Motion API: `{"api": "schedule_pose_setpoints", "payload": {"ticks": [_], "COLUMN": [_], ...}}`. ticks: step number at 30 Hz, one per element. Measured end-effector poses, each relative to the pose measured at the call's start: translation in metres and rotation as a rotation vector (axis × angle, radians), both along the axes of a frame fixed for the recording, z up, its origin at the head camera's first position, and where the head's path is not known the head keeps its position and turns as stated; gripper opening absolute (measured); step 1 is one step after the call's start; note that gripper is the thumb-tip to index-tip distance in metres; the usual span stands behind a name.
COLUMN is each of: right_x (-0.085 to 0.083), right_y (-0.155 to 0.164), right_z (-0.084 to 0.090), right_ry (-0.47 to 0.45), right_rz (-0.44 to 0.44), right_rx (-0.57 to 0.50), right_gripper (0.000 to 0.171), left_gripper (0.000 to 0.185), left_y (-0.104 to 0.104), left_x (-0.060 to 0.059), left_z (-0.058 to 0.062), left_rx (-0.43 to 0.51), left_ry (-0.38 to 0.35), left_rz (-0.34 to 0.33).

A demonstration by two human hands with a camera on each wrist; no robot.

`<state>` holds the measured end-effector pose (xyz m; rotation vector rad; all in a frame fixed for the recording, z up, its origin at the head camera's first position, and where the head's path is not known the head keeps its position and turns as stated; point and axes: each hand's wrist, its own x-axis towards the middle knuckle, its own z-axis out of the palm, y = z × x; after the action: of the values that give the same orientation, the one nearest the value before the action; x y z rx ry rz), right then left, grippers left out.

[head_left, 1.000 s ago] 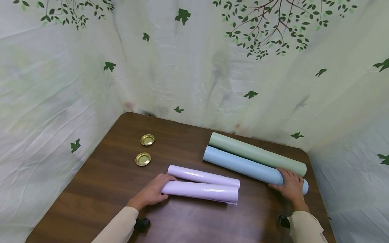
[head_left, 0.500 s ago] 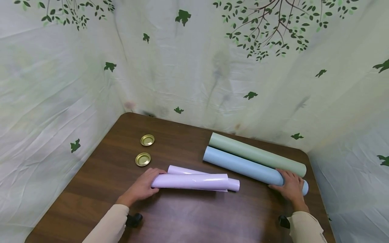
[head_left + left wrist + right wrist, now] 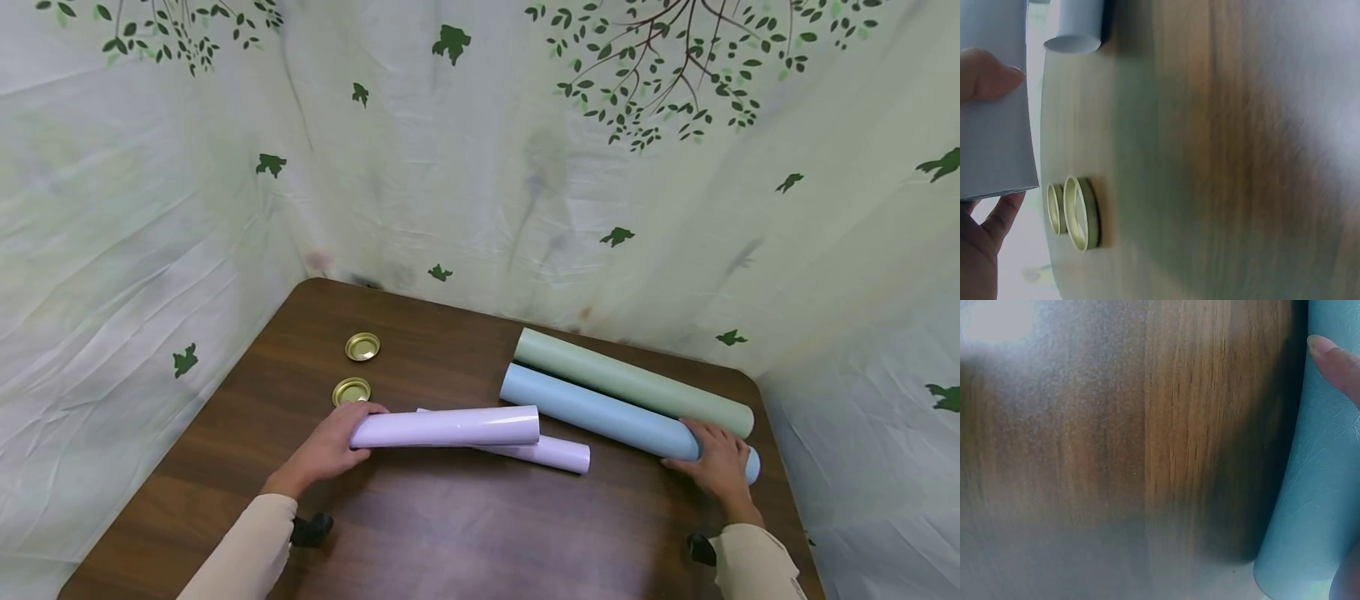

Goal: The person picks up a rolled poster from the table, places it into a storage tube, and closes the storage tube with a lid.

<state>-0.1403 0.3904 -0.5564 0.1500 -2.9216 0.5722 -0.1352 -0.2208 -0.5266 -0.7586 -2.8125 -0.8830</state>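
My left hand [image 3: 327, 442] grips the left end of a glossy lavender roll [image 3: 450, 427], apparently of rolled sheet, held up off the table. In the left wrist view, the thumb lies along one side of this roll [image 3: 994, 140] and fingers show behind it. A second lavender roll [image 3: 558, 454] lies on the table, partly hidden by the raised one. To the right, my right hand [image 3: 716, 465] holds a light blue roll [image 3: 592, 406] near its right end, thumb on the near side. The blue roll lies on the table beside a pale green roll [image 3: 630, 375].
Two small gold-coloured round dishes [image 3: 363, 347] [image 3: 351, 390] sit on the left part of the brown wooden table [image 3: 465, 533], the nearer one just beyond my left hand. A pale curtain [image 3: 480, 167] printed with leaves hangs behind and along the sides.
My left hand has moved left and away from me, carrying the lavender roll across in front of the second one and upward. The right hand and blue roll have stayed put.
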Motion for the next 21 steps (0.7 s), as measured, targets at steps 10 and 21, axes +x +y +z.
{"api": "schedule_pose_setpoints", "payload": {"ticks": [10, 21], "right_x": [0.004, -0.001], "right_y": [-0.005, -0.005], "right_z": [0.015, 0.029], "right_ry": [0.007, 0.075], "right_rz": [0.0, 0.039], "right_rx": [0.018, 0.014], "right_gripper": [0.078, 0.076], "left_gripper": [0.057, 0.059], "left_y": [-0.019, -0.041], "left_x": [-0.006, -0.017], "left_z": [0.014, 0.029], "left_rx": [-0.016, -0.031], "left_ry": [-0.023, -0.031], "left_rz": [0.051, 0.094]}}
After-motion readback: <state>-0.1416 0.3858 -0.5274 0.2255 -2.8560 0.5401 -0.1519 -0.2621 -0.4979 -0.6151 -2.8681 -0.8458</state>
